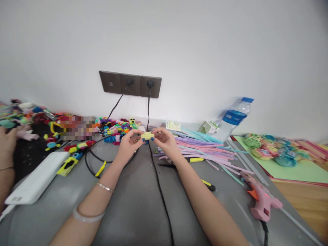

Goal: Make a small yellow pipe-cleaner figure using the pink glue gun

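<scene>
The person's left hand and right hand hold a small yellow piece by its two ends over the grey table. From that piece, wall sockets sit at eleven o'clock and pastel fuzzy stems at three. A pink glue gun lies at four, a long white block at eight, and another person's hand is at nine.

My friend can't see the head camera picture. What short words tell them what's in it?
A person's left hand and right hand hold a small pale yellow piece over a gray table. Pastel pipe cleaners and a pink glue gun lie to the right, and colorful fuzzy figures to the left.
</scene>
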`<state>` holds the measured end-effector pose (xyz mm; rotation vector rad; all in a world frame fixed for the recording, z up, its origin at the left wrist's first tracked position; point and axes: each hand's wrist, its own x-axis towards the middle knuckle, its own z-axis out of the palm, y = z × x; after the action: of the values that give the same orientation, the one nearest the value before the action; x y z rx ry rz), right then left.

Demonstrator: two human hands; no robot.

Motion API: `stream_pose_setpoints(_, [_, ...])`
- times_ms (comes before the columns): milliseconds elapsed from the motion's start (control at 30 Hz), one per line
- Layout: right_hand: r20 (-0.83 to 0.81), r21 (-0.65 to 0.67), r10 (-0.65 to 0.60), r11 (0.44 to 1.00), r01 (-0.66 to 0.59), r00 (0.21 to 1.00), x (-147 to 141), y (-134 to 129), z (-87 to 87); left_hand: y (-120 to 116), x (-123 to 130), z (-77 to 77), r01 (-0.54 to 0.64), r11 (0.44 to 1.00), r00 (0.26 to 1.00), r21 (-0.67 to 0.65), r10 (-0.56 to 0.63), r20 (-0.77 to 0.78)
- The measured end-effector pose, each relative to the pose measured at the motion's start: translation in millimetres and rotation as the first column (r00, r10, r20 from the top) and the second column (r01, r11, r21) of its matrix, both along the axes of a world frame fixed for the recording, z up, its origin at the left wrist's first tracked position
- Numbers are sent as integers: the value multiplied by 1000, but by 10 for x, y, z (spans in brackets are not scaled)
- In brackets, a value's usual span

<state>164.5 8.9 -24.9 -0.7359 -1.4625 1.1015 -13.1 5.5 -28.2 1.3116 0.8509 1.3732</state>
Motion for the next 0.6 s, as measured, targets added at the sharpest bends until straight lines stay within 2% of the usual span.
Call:
stream_pose_setpoints(267, [19, -7, -15, 1000, 15, 1000, -1, -14, 30, -1, 10, -10, -7, 1000, 1000, 1, 7, 9])
stream_pose_setpoints(600, [4, 53, -15, 998, 15, 1000, 6, 8, -13, 13, 18, -35, -9, 1000, 1000, 0, 9, 22])
